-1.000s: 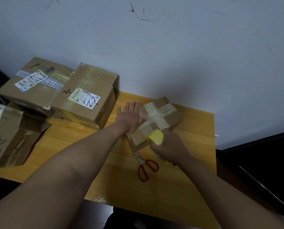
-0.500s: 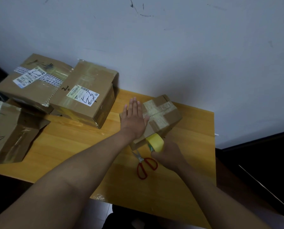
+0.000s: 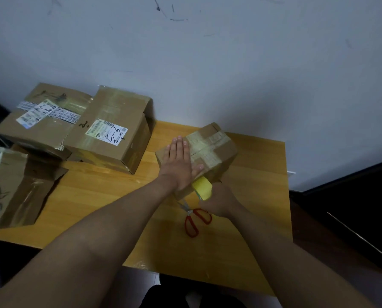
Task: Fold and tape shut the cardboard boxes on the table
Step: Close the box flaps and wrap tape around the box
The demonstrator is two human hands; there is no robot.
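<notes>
The small box [image 3: 207,150] sits at the centre of the frame on the wooden table [image 3: 263,174], its top already crossed with tape. The left hand [image 3: 179,162] lies flat on that top, fingers straight and together, pressing it down. The right hand [image 3: 219,202] grips the yellow tape roll [image 3: 202,187] against the box's near side, just below the left wrist.

The likely trouble: if the flat hand eases off while the roll is pulled, the light box could slide or tip toward the lower part of the frame, and the strip would wrinkle or miss the seam. The red-handled scissors [image 3: 195,221] lie directly under the working hand, blades toward the box, so a downward pull could drag the wrist or the tape across them.

Room is tight on the left of the frame, where two large boxes [image 3: 110,134] stand near, and a flattened one [image 3: 16,187] overhangs the table's left edge. The table's right edge is close to the box; open wood lies toward the bottom of the frame.
</notes>
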